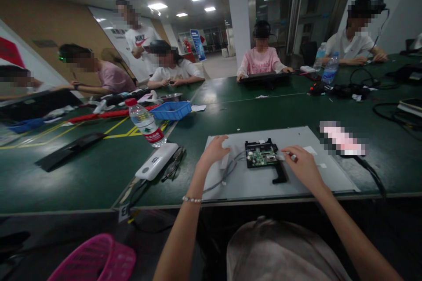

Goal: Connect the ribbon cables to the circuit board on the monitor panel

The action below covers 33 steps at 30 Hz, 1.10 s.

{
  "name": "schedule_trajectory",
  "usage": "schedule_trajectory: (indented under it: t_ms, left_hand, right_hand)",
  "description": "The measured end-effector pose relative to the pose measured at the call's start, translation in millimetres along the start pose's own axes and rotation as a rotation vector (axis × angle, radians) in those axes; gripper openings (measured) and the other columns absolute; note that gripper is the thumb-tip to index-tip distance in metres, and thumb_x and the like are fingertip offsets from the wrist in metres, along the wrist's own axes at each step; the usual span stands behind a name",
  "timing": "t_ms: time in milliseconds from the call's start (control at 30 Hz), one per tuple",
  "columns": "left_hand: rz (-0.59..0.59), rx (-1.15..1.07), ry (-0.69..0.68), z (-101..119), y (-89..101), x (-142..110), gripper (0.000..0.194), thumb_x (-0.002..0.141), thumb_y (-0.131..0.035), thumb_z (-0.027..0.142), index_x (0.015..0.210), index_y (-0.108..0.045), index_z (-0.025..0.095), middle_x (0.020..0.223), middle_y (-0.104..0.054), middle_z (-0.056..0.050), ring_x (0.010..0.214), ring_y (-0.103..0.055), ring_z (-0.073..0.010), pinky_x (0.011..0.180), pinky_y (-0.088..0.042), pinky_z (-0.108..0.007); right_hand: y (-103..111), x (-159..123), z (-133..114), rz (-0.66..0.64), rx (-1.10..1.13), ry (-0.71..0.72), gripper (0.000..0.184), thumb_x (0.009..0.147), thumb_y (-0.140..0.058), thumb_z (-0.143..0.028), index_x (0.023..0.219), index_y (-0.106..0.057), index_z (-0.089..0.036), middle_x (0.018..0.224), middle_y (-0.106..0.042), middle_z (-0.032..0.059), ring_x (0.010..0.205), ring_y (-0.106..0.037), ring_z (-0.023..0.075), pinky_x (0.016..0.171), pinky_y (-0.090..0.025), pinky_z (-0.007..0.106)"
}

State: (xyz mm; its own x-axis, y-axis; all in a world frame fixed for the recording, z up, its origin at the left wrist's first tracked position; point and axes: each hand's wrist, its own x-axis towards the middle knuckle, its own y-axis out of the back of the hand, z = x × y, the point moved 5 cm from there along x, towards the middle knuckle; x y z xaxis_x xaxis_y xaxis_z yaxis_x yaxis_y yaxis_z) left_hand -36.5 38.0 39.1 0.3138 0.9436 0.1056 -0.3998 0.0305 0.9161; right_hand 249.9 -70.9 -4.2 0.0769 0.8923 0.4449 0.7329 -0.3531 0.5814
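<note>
A flat grey panel (237, 186) lies in front of me on the table. On it sits a green circuit board (262, 156) in a black bracket (280, 173) with an arm pointing toward me. Grey cables (227, 173) run from the board's left side. My left hand (215, 151) is over the panel's left part, fingers curved and apart, beside a pale strip (225, 161). At the board's right edge, my right hand (305, 167) has its thumb and fingertips pinched together by a small whitish piece (280, 155); whether it grips that piece is unclear.
Left of the panel are a white power bank (157, 161), glasses (174, 164) and a red-capped water bottle (147, 125). A blue tray (173, 110) stands behind. A black cable (365, 171) lies at the right. Several people sit around the table; a pink basket (95, 257) is below.
</note>
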Motion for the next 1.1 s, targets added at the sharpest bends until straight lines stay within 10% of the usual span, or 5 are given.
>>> schedule_trajectory:
  t_ms: [267,600,967,1100]
  left_hand:
    - [-0.129,-0.087,0.007,-17,-16.2,9,0.022,0.064,-0.055,0.016,0.08,-0.071,0.017,0.077,-0.067,-0.002,0.07,-0.059,-0.0157,0.069,-0.046,-0.025]
    - [-0.087,-0.577,-0.003,10,39.0,-13,0.03,0.071,-0.061,0.043,0.078,-0.066,0.014,0.07,-0.062,-0.001,0.062,-0.053,-0.0108,0.059,-0.043,-0.021]
    - [-0.13,-0.326,0.05,9,-16.5,-24,0.02,0.075,-0.055,0.031,0.078,-0.067,0.015,0.07,-0.064,-0.001,0.065,-0.057,-0.0139,0.065,-0.046,-0.025]
    - [0.062,-0.197,0.08,9,-9.8,-34,0.024,0.075,-0.057,0.023,0.097,-0.064,0.016,0.093,-0.065,-0.005,0.071,-0.059,-0.0143,0.073,-0.048,-0.027]
  right_hand:
    - [2,1,0,0.008,0.017,0.0,0.023,0.086,-0.046,-0.026,0.093,-0.067,-0.02,0.097,-0.066,0.0074,0.082,-0.061,0.0196,0.07,-0.048,0.032]
    - [10,2,-22,0.056,0.079,0.048,0.024,0.087,-0.045,-0.025,0.094,-0.067,-0.02,0.098,-0.066,0.0079,0.085,-0.062,0.0202,0.072,-0.05,0.032]
    - [-31,-12,-93,-0.184,0.105,0.292,0.033,0.088,-0.047,-0.019,0.118,-0.06,-0.023,0.117,-0.062,0.0081,0.11,-0.056,0.0229,0.098,-0.044,0.044]
    - [-55,-23,-122,-0.328,0.033,0.452,0.037,0.088,-0.05,-0.021,0.124,-0.056,-0.018,0.124,-0.059,0.0107,0.118,-0.052,0.024,0.102,-0.043,0.043]
